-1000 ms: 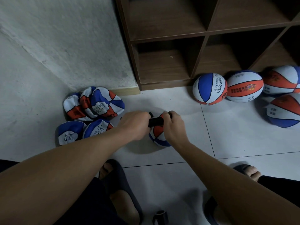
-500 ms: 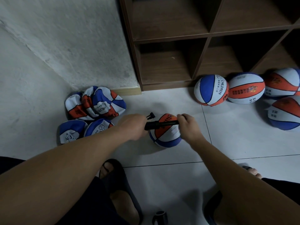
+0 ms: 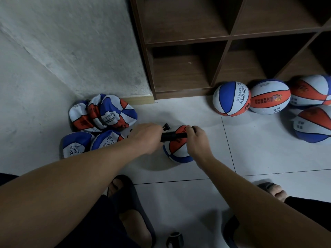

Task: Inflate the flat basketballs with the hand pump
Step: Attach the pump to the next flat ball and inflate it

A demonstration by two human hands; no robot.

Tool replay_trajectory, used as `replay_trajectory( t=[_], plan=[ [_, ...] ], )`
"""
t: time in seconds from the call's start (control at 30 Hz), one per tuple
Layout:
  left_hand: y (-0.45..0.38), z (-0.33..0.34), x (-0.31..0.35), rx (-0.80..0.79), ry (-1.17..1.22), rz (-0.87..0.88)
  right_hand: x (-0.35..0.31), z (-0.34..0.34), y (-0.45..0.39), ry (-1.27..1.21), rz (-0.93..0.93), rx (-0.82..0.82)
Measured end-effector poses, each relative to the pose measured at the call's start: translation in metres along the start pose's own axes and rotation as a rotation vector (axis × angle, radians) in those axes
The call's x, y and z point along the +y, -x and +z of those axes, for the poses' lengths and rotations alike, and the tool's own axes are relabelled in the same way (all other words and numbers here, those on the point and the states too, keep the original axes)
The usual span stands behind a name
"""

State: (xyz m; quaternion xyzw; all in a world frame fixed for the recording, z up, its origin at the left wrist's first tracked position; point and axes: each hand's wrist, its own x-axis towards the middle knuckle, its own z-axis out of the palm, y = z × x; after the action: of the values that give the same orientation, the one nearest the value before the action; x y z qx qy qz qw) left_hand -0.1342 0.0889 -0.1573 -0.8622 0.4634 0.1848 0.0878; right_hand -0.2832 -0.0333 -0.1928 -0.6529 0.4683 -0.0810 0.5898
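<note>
Both hands work a black hand pump point(image 3: 173, 136) held crosswise over a basketball point(image 3: 176, 151) that sits on the tiled floor point(image 3: 250, 149), roughly midway between the wall corner and the shelf unit's front. The left hand point(image 3: 147, 136) is curled round the pump's left end, and the right hand point(image 3: 196, 138) is curled round the right end; the short black barrel shows between them. A small black piece point(image 3: 166, 126) sticks up just behind the left knuckles, probably the pump's hose, though the view is too dim to be sure.

A heap of flat basketballs point(image 3: 102, 113) lies in the corner where the wall point(image 3: 71, 51) meets the floor, with two more flat ones point(image 3: 93, 144) just in front of it. Four round basketballs point(image 3: 268, 99) rest against the foot of the brown wooden shelf unit point(image 3: 223, 38) on the right. Feet in dark sandals point(image 3: 125, 192) show at the lower edge.
</note>
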Motion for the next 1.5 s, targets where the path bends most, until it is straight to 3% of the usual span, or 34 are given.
replay_trajectory(
  t=[0.5, 0.73, 1.07, 1.5],
  plan=[
    [-0.001, 0.005, 0.003, -0.062, 0.039, 0.057, -0.001, 0.001, 0.003, 0.048, -0.02, -0.099],
    [-0.001, 0.008, -0.016, -0.024, 0.015, 0.014, 0.015, -0.059, -0.027, -0.051, 0.151, 0.059],
    [-0.002, 0.003, 0.001, -0.051, -0.012, 0.036, 0.003, -0.001, 0.004, -0.009, 0.055, 0.158],
    [-0.006, 0.015, 0.003, -0.063, 0.032, 0.058, 0.0, 0.025, 0.016, -0.007, 0.035, 0.008]
  ],
)
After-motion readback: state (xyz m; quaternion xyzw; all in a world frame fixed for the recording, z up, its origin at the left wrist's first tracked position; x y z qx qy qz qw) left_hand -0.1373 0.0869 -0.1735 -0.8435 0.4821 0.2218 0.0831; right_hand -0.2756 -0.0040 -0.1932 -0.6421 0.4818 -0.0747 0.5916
